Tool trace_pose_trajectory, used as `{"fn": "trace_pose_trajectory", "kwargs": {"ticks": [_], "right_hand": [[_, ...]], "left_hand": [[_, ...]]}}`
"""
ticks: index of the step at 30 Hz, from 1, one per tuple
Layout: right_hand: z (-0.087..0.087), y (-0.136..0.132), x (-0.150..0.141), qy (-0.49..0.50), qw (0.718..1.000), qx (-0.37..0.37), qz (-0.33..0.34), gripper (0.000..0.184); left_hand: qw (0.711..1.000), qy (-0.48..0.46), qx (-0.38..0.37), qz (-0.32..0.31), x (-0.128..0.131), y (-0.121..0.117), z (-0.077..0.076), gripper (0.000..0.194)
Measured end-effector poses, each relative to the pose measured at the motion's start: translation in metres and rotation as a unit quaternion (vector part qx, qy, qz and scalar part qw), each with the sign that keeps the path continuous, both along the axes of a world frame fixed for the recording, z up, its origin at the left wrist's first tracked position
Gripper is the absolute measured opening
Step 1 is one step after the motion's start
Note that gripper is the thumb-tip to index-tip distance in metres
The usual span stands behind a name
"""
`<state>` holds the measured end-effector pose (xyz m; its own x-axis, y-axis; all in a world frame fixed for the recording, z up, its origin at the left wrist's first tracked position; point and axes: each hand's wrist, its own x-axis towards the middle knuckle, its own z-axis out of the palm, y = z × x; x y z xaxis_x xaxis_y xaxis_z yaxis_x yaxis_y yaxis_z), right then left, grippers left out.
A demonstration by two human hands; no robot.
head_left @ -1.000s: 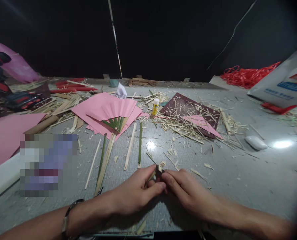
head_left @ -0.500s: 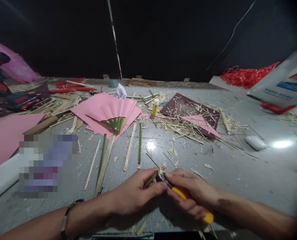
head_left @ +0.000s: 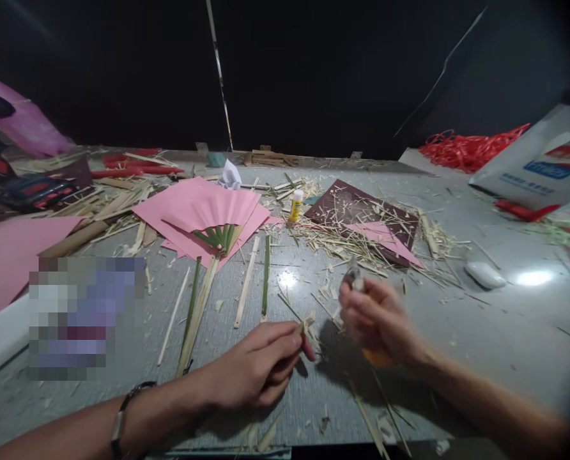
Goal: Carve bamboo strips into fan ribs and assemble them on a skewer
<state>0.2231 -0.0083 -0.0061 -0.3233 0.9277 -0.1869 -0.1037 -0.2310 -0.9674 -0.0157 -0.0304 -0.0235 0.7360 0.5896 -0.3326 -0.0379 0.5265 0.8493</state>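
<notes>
My left hand (head_left: 259, 364) is closed around a bamboo strip, mostly hidden by the fingers; its end with pale curled shavings (head_left: 307, 323) shows at the fingertips. To the right and raised off the table, my right hand (head_left: 383, 319) grips a yellow-handled knife (head_left: 379, 358), blurred by motion, whose metal end pokes out above the thumb. Beyond the left hand lie a green bamboo slat (head_left: 266, 275) and a pale slat (head_left: 246, 281) with a hole near one end. A pink paper fan (head_left: 213, 214) with bamboo ribs rests on pink sheets.
A glue stick (head_left: 295, 206) stands mid-table. Behind it on the right, a dark brown sheet (head_left: 335, 198) is strewn with shavings. A computer mouse (head_left: 485, 275), red plastic string (head_left: 471, 148) and a white bag (head_left: 529, 160) are at right; a power drill (head_left: 30, 191) is at left.
My right hand has lifted the knife away from the bamboo, up and to the right. My left hand stays nearly in place with the strip, its fingers curled in more.
</notes>
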Motion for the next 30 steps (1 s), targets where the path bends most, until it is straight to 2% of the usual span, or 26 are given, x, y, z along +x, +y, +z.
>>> {"fn": "trace_pose_trajectory", "kwargs": {"ticks": [2, 5, 10, 14, 20, 23, 27, 30], "right_hand": [[-0.008, -0.010, -0.010, -0.098, 0.993, 0.063, 0.015, 0.042], [-0.017, -0.023, -0.021, -0.189, 0.971, 0.135, 0.052, 0.033], [-0.018, -0.027, -0.025, -0.261, 0.950, 0.166, 0.034, 0.022], [-0.012, -0.025, -0.024, -0.235, 0.958, 0.159, 0.034, 0.022], [0.000, -0.018, -0.019, -0.139, 0.984, 0.067, 0.090, 0.034], [0.000, -0.012, -0.012, -0.116, 0.990, 0.024, 0.081, 0.040], [-0.002, -0.008, -0.008, -0.156, 0.986, 0.057, 0.023, 0.038], [-0.002, -0.011, -0.010, -0.172, 0.983, 0.059, 0.034, 0.038]], "left_hand": [[1.000, -0.004, -0.003, -0.001, -0.001, 0.001, 0.001, 0.021], [1.000, 0.001, 0.005, 0.001, -0.001, -0.002, 0.000, 0.021], [0.999, 0.030, 0.022, 0.004, 0.002, -0.007, -0.005, 0.026], [0.999, 0.026, 0.014, 0.024, 0.006, -0.007, -0.004, 0.037], [1.000, -0.001, 0.001, 0.000, 0.003, 0.000, -0.001, 0.029], [1.000, -0.012, -0.018, 0.007, 0.000, 0.004, -0.004, 0.026], [0.999, -0.017, -0.032, 0.003, 0.000, 0.006, -0.006, 0.028], [0.999, -0.022, -0.038, 0.013, -0.001, 0.004, -0.008, 0.026]]}}
